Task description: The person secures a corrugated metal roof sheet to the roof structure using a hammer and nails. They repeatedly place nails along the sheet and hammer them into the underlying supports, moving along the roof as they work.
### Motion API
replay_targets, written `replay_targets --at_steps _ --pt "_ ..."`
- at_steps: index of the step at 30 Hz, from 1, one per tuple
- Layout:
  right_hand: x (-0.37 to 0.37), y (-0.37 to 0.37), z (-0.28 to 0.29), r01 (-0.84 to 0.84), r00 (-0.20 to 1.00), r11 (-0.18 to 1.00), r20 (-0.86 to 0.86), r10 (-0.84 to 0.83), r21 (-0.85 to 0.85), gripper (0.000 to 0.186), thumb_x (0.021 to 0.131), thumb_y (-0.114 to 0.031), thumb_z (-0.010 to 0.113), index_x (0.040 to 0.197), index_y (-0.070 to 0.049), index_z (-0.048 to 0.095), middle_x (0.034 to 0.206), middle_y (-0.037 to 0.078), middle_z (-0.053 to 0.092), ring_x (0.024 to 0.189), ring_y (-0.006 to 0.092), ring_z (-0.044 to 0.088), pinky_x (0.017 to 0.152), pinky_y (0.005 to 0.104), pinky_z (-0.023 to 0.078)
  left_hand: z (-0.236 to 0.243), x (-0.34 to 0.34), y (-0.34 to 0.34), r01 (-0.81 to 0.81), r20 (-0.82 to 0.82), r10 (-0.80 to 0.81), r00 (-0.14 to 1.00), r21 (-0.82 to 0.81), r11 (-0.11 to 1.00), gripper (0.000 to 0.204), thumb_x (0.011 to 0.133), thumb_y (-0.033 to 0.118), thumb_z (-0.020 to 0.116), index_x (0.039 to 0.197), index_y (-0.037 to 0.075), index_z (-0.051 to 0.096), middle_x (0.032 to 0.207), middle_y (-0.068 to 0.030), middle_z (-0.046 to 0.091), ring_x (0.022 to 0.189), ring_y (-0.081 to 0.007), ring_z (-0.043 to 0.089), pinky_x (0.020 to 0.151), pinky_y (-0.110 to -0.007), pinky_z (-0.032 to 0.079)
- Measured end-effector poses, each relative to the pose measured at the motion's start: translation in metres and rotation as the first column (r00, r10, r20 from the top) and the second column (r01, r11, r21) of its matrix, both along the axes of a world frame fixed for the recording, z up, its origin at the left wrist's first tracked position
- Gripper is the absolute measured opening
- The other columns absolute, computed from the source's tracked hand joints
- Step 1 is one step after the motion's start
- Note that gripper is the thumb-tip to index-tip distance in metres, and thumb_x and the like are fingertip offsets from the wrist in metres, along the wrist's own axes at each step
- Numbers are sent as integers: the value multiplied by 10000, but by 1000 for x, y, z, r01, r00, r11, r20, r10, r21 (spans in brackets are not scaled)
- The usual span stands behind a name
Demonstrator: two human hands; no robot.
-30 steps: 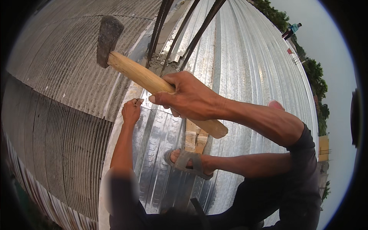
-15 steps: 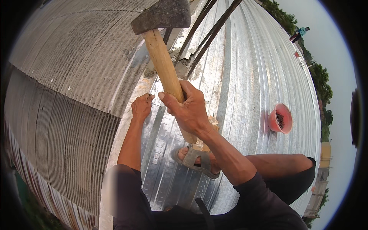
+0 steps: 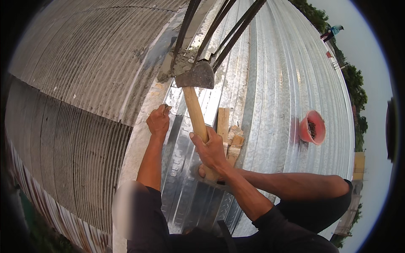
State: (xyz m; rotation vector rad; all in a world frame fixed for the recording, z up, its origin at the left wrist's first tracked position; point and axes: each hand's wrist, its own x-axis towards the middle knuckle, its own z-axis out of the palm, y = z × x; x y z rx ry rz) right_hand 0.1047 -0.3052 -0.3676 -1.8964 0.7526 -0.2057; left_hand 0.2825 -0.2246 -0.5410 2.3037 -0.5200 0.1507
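My right hand grips the wooden handle of a dark axe-headed tool, whose head is below the upright rusty bars. My left hand pinches something small and dark at the left edge of the shiny metal sheeting, left of the tool; I cannot make out what it is. Wooden offcuts, some wrapped in pale binding, lie beside my right hand. My sandalled foot, partly hidden by my right hand and forearm, rests on the sheet.
Older grey corrugated sheets lie to the left. Rusty bars rise from rough mortar ahead. A pink bucket of small dark pieces sits on the right. A person is at the far right roof edge, with trees behind.
The tool has swung from raised and tilted leftward to lower and more upright, my right hand moving down with it. My left hand stays near the sheet edge, shifted slightly right.
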Motion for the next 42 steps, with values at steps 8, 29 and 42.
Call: replay_targets --at_steps 8,29,42 --pt "4 23 -24 -106 989 982 -122 87 -153 392 975 -230 661 1205 73 563 761 259 669 705 429 690 667 476 537 -14 0 1 -17 82 18 996 -16 1000 139 896 249 728 957 129 761 813 -120 699 759 -334 665 679 -460 537" --pt "23 46 27 97 972 982 228 -58 -163 439 1003 -146 642 1328 89 465 827 173 642 672 250 654 609 398 519 -14 -1 -2 -17 167 11 986 36 999 91 886 198 721 915 113 738 811 -71 705 780 -284 665 694 -430 539" --pt "-4 83 -14 124 991 933 -80 -103 337 338 1019 -238 646 1214 9 524 811 35 595 579 104 587 523 274 507 -26 9 12 -6 107 4 994 13 1000 142 917 256 691 934 118 717 879 -77 697 843 -305 685 723 -441 555"
